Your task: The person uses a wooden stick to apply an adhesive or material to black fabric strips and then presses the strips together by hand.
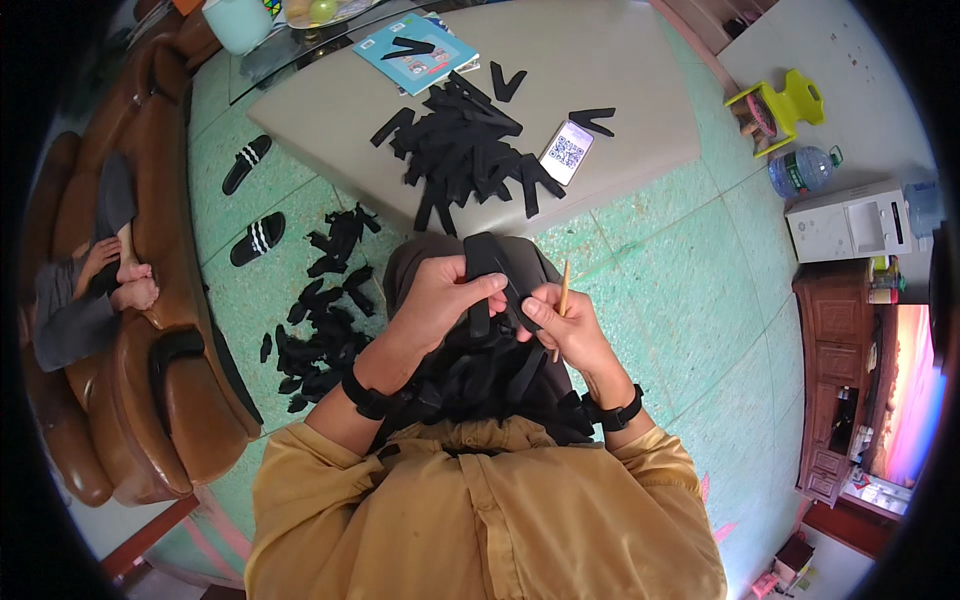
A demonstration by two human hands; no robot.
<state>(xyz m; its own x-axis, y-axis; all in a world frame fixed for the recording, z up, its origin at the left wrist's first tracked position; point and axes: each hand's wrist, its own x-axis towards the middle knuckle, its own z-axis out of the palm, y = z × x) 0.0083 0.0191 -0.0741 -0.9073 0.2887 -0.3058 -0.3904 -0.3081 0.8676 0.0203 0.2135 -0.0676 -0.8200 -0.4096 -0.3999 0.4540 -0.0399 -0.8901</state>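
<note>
Above my lap, my left hand (438,298) pinches a folded black fabric strip (483,260), thumb on top, one end hanging below the fingers. My right hand (572,328) grips the lower right end of the same strip between thumb and fingers. A thin pointed wooden stick (564,284) is also tucked in my right hand, standing almost upright. More black strips (470,370) lie in a heap across my lap, partly hidden under my hands. Straight ahead, a loose pile of V-folded black strips (455,150) rests on the beige table (310,110).
A phone (567,152) and blue book (415,55) lie on the table. Small black pieces (320,345) cover the floor at left, near slippers (257,238). A person (85,290) sits on the brown sofa (150,400). At right are a green chair (795,105) and water dispenser (850,222).
</note>
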